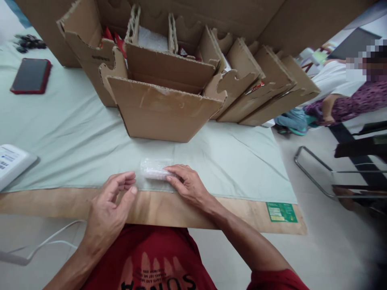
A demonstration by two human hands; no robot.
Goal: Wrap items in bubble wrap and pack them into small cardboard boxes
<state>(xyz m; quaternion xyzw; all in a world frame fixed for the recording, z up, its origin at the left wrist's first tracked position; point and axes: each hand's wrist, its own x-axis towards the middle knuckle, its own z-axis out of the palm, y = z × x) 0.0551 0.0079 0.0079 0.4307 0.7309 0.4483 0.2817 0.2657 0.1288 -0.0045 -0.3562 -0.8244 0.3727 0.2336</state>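
Observation:
A small roll of clear bubble wrap (153,168) lies on the pale green cloth (75,137) near the table's front edge. My right hand (186,183) rests on the roll's right end, fingers lying over it. My left hand (110,205) hovers just left of the roll, fingers loosely curled and apart, thumb out, holding nothing. Behind the roll stands an open cardboard box (163,104) with notched divider flaps.
More cardboard dividers (266,88) fan out to the right, with red items and bubble wrap between them. A red-cased phone (31,75) lies far left, a white device (12,163) at the left edge. A white cable (45,243) hangs below. Another person (347,104) sits at the right.

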